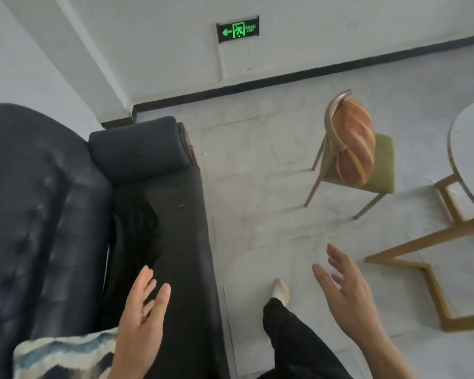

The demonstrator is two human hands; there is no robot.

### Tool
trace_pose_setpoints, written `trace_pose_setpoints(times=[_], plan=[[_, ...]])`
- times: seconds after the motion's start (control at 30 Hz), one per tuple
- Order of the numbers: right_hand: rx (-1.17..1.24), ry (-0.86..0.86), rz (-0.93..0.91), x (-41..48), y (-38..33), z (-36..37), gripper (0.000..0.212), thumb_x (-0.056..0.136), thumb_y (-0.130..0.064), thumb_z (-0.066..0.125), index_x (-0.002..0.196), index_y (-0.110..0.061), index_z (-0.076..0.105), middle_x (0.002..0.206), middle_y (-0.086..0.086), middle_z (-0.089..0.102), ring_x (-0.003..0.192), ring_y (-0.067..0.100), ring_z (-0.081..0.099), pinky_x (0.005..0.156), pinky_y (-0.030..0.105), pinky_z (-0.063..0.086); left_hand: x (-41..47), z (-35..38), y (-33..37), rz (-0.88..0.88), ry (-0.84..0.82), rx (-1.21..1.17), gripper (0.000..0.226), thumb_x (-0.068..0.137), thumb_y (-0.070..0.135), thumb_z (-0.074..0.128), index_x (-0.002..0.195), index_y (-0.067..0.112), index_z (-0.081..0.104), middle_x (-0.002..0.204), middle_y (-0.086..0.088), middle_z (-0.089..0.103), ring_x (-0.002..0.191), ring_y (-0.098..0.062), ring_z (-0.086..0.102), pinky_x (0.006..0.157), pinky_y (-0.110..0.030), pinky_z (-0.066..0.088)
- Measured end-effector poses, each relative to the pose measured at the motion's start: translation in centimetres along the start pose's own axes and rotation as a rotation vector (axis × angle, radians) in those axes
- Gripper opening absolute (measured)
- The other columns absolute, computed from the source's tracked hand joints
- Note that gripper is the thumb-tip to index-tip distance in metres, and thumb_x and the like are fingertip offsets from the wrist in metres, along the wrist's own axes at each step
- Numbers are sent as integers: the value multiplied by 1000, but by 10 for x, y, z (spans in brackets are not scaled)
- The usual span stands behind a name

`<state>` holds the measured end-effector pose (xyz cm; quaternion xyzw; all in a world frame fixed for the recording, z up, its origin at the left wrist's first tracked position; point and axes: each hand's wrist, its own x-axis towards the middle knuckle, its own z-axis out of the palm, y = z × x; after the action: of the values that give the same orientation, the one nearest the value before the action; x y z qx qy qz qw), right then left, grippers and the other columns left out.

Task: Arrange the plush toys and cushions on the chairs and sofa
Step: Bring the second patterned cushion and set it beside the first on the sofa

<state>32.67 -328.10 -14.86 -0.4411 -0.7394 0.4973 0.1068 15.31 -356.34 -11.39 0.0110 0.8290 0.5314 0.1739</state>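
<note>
Both hands are raised in front of the person, palms turned inward and facing each other, and neither one holds anything. The left hand (141,321) hangs with its fingers spread over the front part of the dark sofa (159,214), just above a patterned cushion (63,356) in cream, blue and black that lies on the sofa seat at the near end. Whether the hand touches the cushion cannot be told. The right hand (348,294) is open too, fingers apart, over the pale tiled floor (257,173), well apart from the sofa.

The sofa has a tufted backrest and a padded armrest (137,149) at its far end, near the corner of the wall.

Across the floor stands a chair (378,170) with a green seat and a thin metal frame. A bread-shaped plush cushion (355,140), brown with pale stripes, stands upright on its seat, leaning against the curved chair back.

At the right edge a round bench (471,149) with a pale top sits on a wooden base.

A leg in black trousers (296,340) and a light shoe (281,289) show on the floor between the hands. A green exit sign (237,30) is fixed to the white wall.
</note>
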Motion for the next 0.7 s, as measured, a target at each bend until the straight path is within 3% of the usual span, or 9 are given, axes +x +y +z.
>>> trace_pose_setpoints(times=[0.2,0.4,0.53,0.7], plan=[[40,-69,8,144,-43,-9,56,99,-36,60,150,-27,40,150,-5,47,132,7,47,104,26,41,117,80,91,70,-46,24,60,98,33,56,155,27,36,151,15,46,129,2,49,90,-13,40],[37,-39,-62,270,-111,-30,57,98,-36,61,150,-28,40,147,-7,48,132,7,48,105,28,43,213,127,172,122,-63,19,70,89,45,55,154,30,35,152,16,45,136,-3,46,104,-23,36],[64,-12,-53,354,-134,-27,55,98,-33,63,148,-29,43,146,-8,49,130,6,50,109,36,46,291,163,199,97,-72,-6,74,85,49,55,154,31,35,152,16,45,135,-3,45,104,-24,35],[62,64,-4,481,-162,-16,55,97,-34,64,147,-26,44,145,-4,52,130,11,53,104,33,48,430,226,238,90,-123,-19,69,89,46,55,154,31,37,153,15,45,133,-3,45,104,-25,34]])
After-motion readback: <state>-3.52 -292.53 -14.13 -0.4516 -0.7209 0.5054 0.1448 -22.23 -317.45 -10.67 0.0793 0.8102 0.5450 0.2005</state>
